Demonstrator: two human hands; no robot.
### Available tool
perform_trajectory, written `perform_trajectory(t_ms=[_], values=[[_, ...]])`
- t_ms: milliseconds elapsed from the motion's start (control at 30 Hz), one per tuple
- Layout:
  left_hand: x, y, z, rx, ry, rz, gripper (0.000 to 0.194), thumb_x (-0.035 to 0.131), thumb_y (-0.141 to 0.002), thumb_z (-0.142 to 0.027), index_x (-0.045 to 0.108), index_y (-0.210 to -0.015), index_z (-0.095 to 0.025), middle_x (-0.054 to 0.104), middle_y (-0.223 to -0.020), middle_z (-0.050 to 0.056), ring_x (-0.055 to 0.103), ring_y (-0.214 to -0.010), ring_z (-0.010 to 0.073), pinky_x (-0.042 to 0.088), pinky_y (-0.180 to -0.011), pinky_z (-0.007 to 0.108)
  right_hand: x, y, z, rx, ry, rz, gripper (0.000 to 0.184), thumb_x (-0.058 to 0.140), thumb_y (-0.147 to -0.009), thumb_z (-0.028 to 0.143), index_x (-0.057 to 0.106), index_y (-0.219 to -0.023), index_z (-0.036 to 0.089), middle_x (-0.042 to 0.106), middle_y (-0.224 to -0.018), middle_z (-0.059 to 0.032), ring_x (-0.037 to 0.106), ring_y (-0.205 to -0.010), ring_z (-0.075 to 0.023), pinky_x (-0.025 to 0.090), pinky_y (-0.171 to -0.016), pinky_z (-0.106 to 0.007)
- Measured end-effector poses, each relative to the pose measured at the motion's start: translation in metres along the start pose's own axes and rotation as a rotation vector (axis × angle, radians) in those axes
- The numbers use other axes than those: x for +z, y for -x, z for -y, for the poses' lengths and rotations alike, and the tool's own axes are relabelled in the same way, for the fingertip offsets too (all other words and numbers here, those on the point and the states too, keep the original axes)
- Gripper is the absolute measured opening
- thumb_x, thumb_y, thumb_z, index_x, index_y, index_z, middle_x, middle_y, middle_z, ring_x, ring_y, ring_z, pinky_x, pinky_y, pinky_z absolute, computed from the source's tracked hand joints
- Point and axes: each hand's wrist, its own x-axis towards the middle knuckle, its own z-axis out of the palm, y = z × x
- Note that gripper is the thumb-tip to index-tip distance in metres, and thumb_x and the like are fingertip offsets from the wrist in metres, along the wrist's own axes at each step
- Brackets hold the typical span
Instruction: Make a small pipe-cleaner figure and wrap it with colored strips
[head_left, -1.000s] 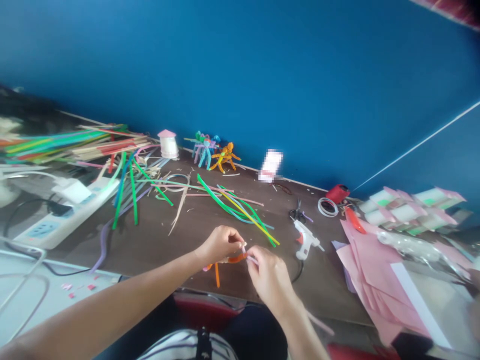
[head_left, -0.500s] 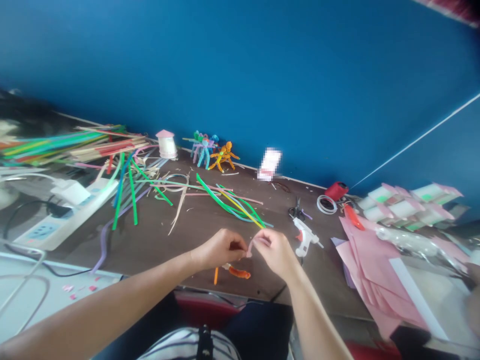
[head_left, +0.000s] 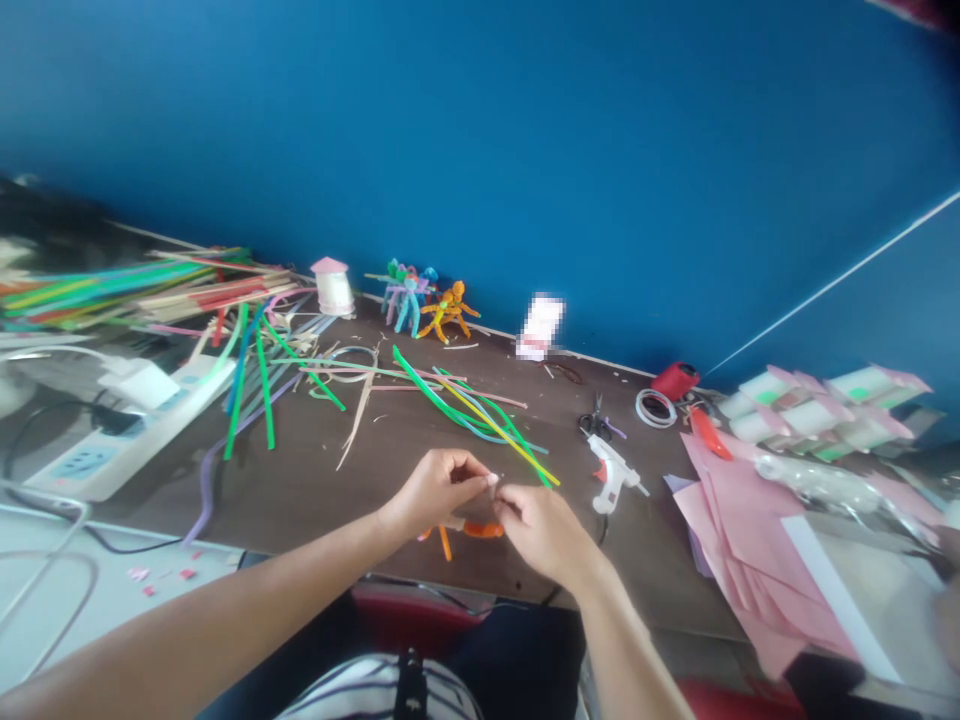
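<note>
Orange pipe-cleaner piece [head_left: 472, 530] sits under and between the hands, near the front edge of the brown desk [head_left: 315, 500]. Left hand [head_left: 433, 492] and right hand [head_left: 541, 535] have their fingers pressed together, pinching a small pale strand [head_left: 492, 481] at the tips; it's too small to say for sure what it is. Hot glue gun [head_left: 611, 472] lies right of the right hand, green pipe cleaners [head_left: 465, 412] beyond.
</note>
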Motion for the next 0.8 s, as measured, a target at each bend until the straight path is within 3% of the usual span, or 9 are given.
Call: perform_trajectory(t_ms=[133, 400, 633, 800], values=[[0.000, -0.001, 0.001, 0.054, -0.104, -0.028, 0.018, 0.056, -0.069, -0.028, 0.066, -0.073, -0.013, 0.066, -0.067, 0.003, 0.058, -0.063, 0.0135, 0.043, -0.057, 0.021, 0.000, 0.004, 0.009, -0.033, 0.191, 0.023, 0.015, 0.046, -0.082, 0.019, 0.059, -0.075, 0.021, 0.064, -0.068, -0.0004, 0.057, -0.063, -0.0126, 0.026, -0.054, -0.021], [0.001, 0.002, -0.002, 0.116, -0.203, 0.009, 0.015, 0.054, -0.069, -0.021, 0.067, -0.073, -0.015, 0.068, -0.069, 0.002, 0.060, -0.064, 0.0135, 0.042, -0.058, 0.020, 0.001, 0.007, 0.016, -0.074, 0.345, 0.035, 0.023, 0.038, -0.089, 0.023, 0.059, -0.079, 0.021, 0.067, -0.074, -0.0023, 0.061, -0.067, -0.0149, 0.025, -0.054, -0.024], [-0.006, 0.001, -0.010, -0.082, 0.036, 0.067, 0.023, 0.057, -0.068, -0.033, 0.065, -0.077, -0.013, 0.061, -0.059, 0.000, 0.053, -0.054, 0.0104, 0.041, -0.053, 0.019, 0.000, 0.008, 0.014, -0.057, 0.338, -0.026, 0.018, 0.037, -0.089, 0.022, 0.055, -0.090, 0.022, 0.067, -0.073, -0.0001, 0.062, -0.063, -0.0140, 0.023, -0.051, -0.024], [-0.003, -0.001, -0.006, -0.120, 0.097, 0.076, 0.024, 0.059, -0.067, -0.036, 0.064, -0.070, -0.013, 0.057, -0.052, -0.002, 0.051, -0.051, 0.0096, 0.039, -0.051, 0.019, 0.004, 0.009, 0.012, -0.064, 0.368, -0.038, 0.020, 0.035, -0.091, 0.023, 0.054, -0.090, 0.023, 0.068, -0.074, -0.0002, 0.062, -0.064, -0.0144, 0.024, -0.050, -0.025]])
